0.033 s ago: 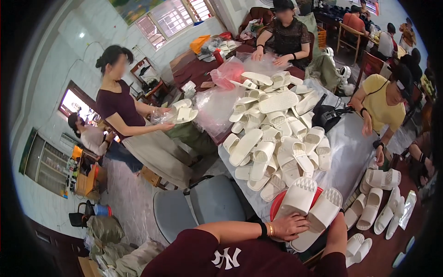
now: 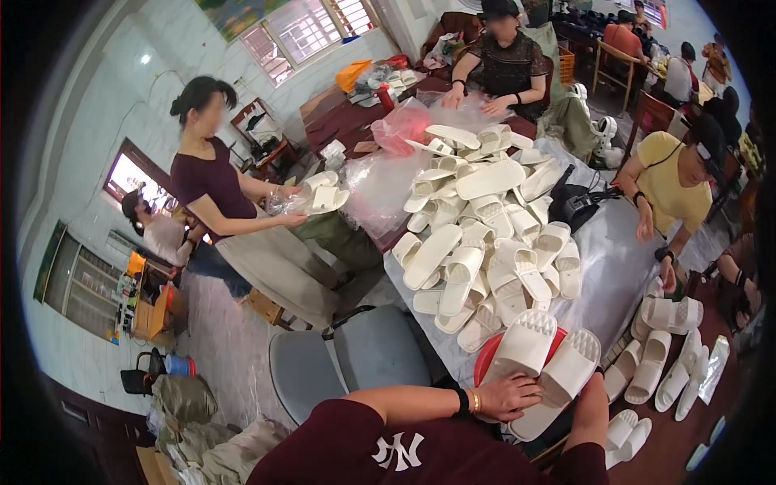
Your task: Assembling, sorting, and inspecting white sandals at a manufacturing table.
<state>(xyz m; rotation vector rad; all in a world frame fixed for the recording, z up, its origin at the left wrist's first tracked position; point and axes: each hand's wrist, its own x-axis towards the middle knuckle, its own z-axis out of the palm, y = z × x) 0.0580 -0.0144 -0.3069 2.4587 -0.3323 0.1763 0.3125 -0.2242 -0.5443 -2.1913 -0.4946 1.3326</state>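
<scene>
Nothing has shifted since the earlier frame, which shows the same instant; both hands sit as they did on the pair of white slippers (image 2: 543, 368) at the near edge of the desk (image 2: 614, 275); the left hand (image 2: 508, 395) lies flat across the heel end of the left slipper, its grip spread with fingers laid open over the sole rather than curled round it; a dark band and a gold bangle circle that wrist; the right hand is hidden behind the right slipper, only the forearm showing at its lower side, so I cannot tell how its grip stands; the two slippers lie side by side, soles up, tilted up and to the right, thick and cream-white with a ribbed tread across the toe end; beneath them shows the rim of a red tray (image 2: 483, 363); just beyond, a loose heap of slippers (image 2: 485, 234) of the same kind covers the clear plastic sheeting on the desk; a grey chair (image 2: 356, 360) stands to the left of the desk; a standing person in a dark red top (image 2: 212, 182) holds another pair in clear wrap.
</scene>
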